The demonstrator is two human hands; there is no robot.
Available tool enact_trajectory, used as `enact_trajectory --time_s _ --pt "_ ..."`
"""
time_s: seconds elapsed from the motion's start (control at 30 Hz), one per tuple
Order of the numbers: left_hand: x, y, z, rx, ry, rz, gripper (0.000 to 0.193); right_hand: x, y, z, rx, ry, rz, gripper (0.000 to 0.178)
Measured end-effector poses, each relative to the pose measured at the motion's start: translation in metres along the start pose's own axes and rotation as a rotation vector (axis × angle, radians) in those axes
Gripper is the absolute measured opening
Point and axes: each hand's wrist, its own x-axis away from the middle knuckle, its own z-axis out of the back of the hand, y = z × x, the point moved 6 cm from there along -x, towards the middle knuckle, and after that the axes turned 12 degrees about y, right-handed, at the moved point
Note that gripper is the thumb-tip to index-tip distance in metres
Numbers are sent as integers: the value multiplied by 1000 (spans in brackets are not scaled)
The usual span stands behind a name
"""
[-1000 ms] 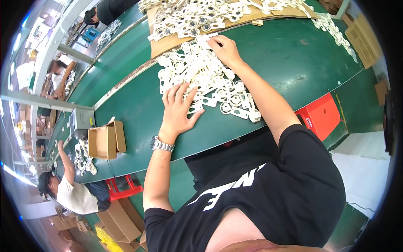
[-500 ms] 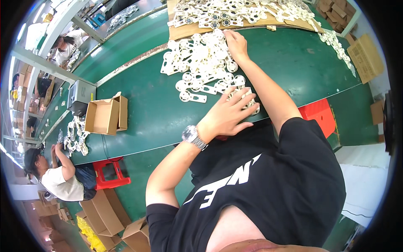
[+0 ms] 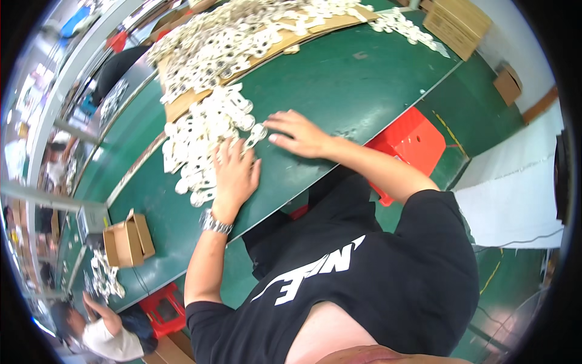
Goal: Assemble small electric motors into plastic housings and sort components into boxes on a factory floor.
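A loose pile of white plastic parts (image 3: pixel 200 133), flat pieces with round ring-shaped ends, lies on the green table in front of me. My left hand (image 3: pixel 236 179) is open, its fingers spread over the pile's near right side, a watch on the wrist. Just right of the pile, my right hand (image 3: pixel 300 134) is open with its fingers stretched toward one white part (image 3: pixel 256 134) at the edge. The fingertips are beside that part; whether they touch it I cannot tell. What lies beneath my left palm is hidden.
A cardboard sheet (image 3: pixel 182 107) behind the pile bears a larger heap of similar parts. More white parts (image 3: pixel 407 27) lie at the far right near a carton (image 3: pixel 458 24). An open cardboard box (image 3: pixel 125 242) stands left. A co-worker (image 3: pixel 103 330) sits at lower left. A red stool (image 3: pixel 415 142) is at right.
The view has turned, shifting the table leftward in it. My right hand has come from the pile's far edge to its right side. My left hand still rests at the near side.
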Motion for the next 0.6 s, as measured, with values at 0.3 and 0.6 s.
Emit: enact_trajectory --time_s 0.3,0.6 --pt "-12 -12 11 -156 -35 104 21 1 39 64 -145 27 -65 35" --pt "-46 47 -7 120 42 -126 33 57 110 188 268 493 -224 18"
